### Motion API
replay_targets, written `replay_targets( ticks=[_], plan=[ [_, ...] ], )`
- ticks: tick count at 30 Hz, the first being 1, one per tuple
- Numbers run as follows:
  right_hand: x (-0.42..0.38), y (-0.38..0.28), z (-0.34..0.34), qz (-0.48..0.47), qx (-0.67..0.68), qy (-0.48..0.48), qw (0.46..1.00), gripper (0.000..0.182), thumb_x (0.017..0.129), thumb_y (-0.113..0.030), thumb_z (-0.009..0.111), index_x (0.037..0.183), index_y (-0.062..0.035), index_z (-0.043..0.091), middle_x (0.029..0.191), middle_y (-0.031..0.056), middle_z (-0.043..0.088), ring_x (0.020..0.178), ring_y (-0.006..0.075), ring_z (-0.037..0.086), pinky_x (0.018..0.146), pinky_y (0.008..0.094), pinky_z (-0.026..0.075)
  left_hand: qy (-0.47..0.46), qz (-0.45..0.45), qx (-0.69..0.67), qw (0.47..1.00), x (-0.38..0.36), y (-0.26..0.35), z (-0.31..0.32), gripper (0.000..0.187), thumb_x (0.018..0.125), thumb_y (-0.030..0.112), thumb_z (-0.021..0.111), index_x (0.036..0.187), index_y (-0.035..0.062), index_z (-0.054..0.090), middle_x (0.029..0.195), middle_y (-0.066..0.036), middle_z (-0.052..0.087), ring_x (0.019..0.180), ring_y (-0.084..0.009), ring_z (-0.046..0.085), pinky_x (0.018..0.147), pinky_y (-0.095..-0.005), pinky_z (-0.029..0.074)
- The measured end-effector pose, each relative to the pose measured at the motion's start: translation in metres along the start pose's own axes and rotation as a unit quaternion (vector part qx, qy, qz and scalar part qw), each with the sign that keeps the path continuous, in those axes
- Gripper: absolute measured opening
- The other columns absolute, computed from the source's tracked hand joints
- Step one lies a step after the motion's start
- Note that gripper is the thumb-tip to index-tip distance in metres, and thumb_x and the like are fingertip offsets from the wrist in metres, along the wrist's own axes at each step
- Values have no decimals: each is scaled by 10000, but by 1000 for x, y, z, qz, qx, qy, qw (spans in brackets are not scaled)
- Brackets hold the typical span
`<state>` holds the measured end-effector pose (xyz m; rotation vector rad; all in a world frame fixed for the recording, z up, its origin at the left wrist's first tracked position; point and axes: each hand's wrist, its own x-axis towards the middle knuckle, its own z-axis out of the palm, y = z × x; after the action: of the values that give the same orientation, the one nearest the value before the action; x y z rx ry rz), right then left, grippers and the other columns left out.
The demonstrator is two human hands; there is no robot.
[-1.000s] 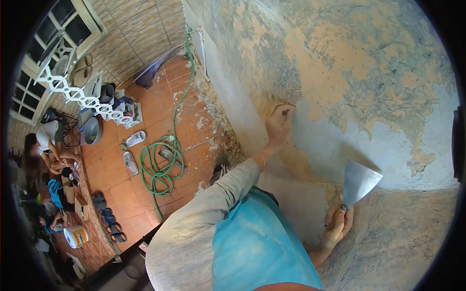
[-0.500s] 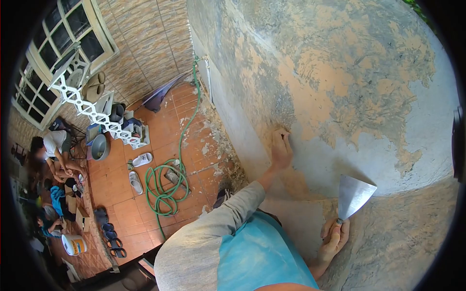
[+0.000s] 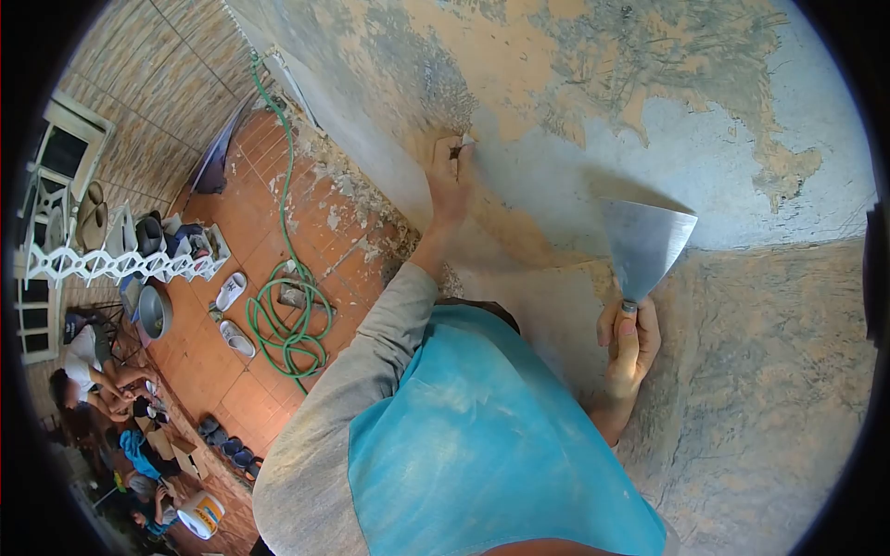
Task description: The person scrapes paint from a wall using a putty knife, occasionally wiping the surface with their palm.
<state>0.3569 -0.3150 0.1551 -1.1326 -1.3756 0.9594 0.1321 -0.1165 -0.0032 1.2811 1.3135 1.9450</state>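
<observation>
Our right hand (image 3: 630, 347) is wrapped tight on the putty knife (image 3: 642, 243), its broad metal blade against the wall (image 3: 742, 167). Our left hand (image 3: 451, 181) pinches a loose paint flake (image 3: 466, 141) on that rough, patchy surface

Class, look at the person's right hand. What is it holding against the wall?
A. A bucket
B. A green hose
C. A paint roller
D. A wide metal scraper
D. The right hand grips the handle of a wide metal scraper, its blade lying against the peeling wall; the green hose lies coiled on the tiled floor.
</observation>
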Motion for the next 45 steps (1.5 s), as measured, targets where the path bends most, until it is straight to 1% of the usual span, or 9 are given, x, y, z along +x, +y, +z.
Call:
replay_targets(
  ticks=[7,10,15,17,19,25,31,36,45],
  plan=[
    [-3,-1,2,23,-39,-1,999,341,1081,-207,497,1327,6,600,757,-12,479,652,68,424,616,230,321,-160,61,-26,985,-36,13,-10,138,991,112,645,969,2,565,869,-76,613,682,-167,533,593,-323,402],
    [-3,1,6,47,-32,1,998,314,1076,-155,515,1331,10,597,774,-11,492,660,67,425,618,228,337,-270,-213,-35,938,-35,3,-35,207,991,147,650,887,-3,554,797,-61,617,655,-148,510,579,-311,378],
    [-16,4,29,114,-51,26,992,343,1061,-100,541,1380,23,563,828,-5,548,681,64,425,631,214,358,-102,-101,105,984,-13,-57,-69,325,999,227,658,770,8,584,732,-19,626,652,-127,566,581,-302,424],
    [-21,11,54,104,-58,35,992,367,1057,-85,542,1407,26,543,845,-5,570,691,64,432,640,215,369,-184,-170,110,962,9,-58,-88,336,1018,313,628,869,12,627,838,-58,673,750,-155,628,652,-313,466],
    [-21,13,86,127,-81,35,988,421,1046,-68,537,1459,5,505,892,29,575,755,110,490,717,250,419,-407,-388,73,823,46,-10,-107,436,1044,433,576,1077,9,674,1019,-131,726,915,-208,697,781,-334,518],
    [16,16,181,166,-121,31,978,575,1037,-55,509,1592,-72,361,1023,114,532,929,236,559,902,322,458,-569,-440,-294,630,83,-1,-86,838,1024,713,352,1528,45,399,1302,-213,630,1197,-301,635,1024,-464,460],
    [59,40,304,189,-69,157,967,625,1040,-36,490,1629,-111,295,1085,125,474,957,260,517,955,347,437,-664,-429,-246,561,136,18,-91,749,1053,586,426,1549,31,339,1332,-189,588,1178,-336,630,976,-436,484],
    [89,88,389,139,8,336,931,620,1075,-130,489,1641,-114,234,1186,179,563,1058,247,584,956,389,458,-647,-496,-198,545,167,-6,-96,373,1068,275,484,1343,24,470,890,-44,542,882,-209,614,895,-409,529],
    [117,131,415,116,-70,533,835,481,1057,-218,566,1506,-67,481,991,248,698,881,403,684,804,437,528,-748,-275,-134,589,157,-3,-80,396,1119,291,399,1334,-25,503,950,-81,588,903,-217,641,874,-377,559]
  ],
)
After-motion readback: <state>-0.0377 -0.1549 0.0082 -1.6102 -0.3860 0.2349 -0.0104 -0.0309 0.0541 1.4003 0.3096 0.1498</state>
